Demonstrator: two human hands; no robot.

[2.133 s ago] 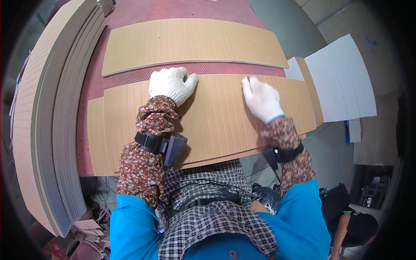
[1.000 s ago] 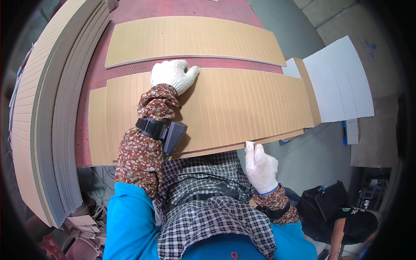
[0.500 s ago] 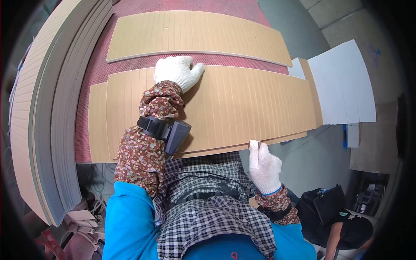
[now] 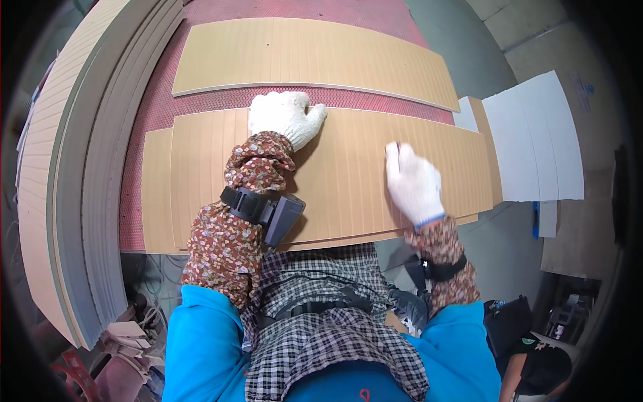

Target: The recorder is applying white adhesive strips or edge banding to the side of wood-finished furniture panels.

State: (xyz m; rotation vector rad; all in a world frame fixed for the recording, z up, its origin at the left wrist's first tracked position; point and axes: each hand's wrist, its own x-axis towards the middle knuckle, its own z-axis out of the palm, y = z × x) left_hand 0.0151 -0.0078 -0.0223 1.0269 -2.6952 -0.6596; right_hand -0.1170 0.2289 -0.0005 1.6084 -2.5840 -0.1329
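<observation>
A tan grooved board [image 4: 335,181] lies crosswise in front of me, on top of another similar board [image 4: 157,201] that sticks out at its left end. My left hand [image 4: 284,120], in a white knit glove, is closed at the upper board's far edge, with fingers curled over it and the thumb out to the right. Over the right half of the board is my right hand [image 4: 414,181], gloved too, its fingers pinched together. Something small and dark shows at the fingertips, too little to name.
Another tan board [image 4: 315,57] lies farther off on the red mesh-textured surface [image 4: 151,114]. Many boards stand stacked [image 4: 87,174] along the left. White sheets [image 4: 536,137] jut out at the right end. A person in black [image 4: 542,365] is at the lower right.
My right hand has moved from the board's near edge up and away from me, over its face. My left hand stays at the far edge; the whole view has shifted slightly.
</observation>
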